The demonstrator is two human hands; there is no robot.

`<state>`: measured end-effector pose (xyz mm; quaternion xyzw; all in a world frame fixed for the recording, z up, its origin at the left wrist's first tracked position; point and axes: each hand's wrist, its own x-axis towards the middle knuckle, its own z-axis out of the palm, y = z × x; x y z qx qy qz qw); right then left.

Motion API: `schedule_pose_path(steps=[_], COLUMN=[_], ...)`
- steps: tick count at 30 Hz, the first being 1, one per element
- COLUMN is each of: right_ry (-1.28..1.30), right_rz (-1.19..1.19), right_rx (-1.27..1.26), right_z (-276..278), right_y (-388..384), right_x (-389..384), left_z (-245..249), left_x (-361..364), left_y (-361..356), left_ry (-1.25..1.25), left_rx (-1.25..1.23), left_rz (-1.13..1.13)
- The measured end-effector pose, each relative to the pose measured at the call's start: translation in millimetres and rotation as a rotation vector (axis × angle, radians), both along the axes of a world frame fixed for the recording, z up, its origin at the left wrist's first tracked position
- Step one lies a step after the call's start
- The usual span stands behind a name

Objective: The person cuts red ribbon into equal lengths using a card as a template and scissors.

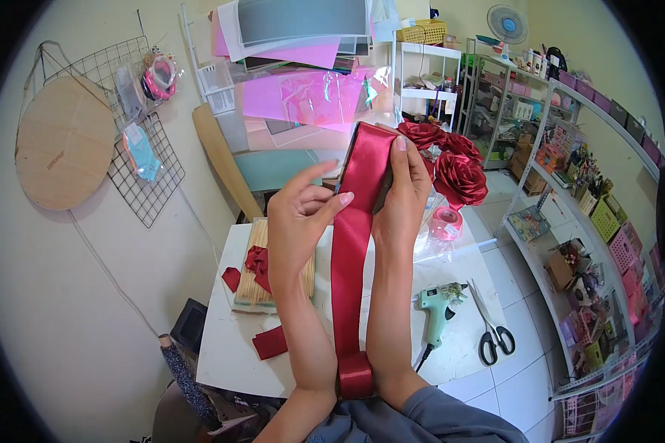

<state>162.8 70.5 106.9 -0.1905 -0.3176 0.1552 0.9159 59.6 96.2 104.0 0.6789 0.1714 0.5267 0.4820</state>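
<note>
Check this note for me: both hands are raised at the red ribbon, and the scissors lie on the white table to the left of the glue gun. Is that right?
Not quite: the scissors lie to the right of the glue gun, as the head view shows. Both hands, left and right, are indeed raised at the red ribbon.

Right hand [403, 179] grips the upper end of a red ribbon [352, 247]; left hand [301, 210] has its thumb against the ribbon, index finger extended. Ribbon runs down to its roll near the lap. On desk [462, 362]: glue gun [437, 314] beside scissors [489, 325].
</note>
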Motion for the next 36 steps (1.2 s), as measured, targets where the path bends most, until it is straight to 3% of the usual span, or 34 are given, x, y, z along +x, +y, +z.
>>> schedule_pose_path(steps=[6,8,9,11,14,25,28,32,36], right_ry=[-0.010,-0.255,-0.254,-0.473,-0.414,-0.463,-0.425,-0.562,-0.676], right_rz=[0.132,0.088,0.087,0.155,0.192,0.155,0.148,0.169,0.230], right_rx=[-0.010,-0.147,-0.147,-0.368,-0.326,-0.347,-0.319,-0.247,-0.287], right_z=[5.4,5.6,4.0,1.4,1.2,0.7,3.9,-3.0,-6.8], right_y=[-8.9,-13.0,-16.1,-22.0,-21.7,-20.1,-21.4,-19.8,-22.6], right_x=[0.6,2.7,5.9,12.9,12.7,12.9,6.7,12.2,20.7], left_z=[-3.1,-3.3,-3.1,-2.1,-1.6,-4.5,-8.7,-9.2,-16.3], left_x=[4.1,3.0,2.7,2.6,1.5,-5.5,-2.0,0.4,-1.6], left_y=[2.6,3.0,2.7,2.2,2.7,8.8,13.4,14.8,24.9], left_ry=[0.000,-0.012,-0.021,-0.030,0.036,0.092,0.011,-0.054,-0.119], left_rx=[0.017,0.013,0.018,0.024,0.027,-0.012,-0.042,-0.123,-0.218], left_rz=[0.035,0.050,0.069,0.086,0.111,-0.188,-0.186,-0.161,-0.272])
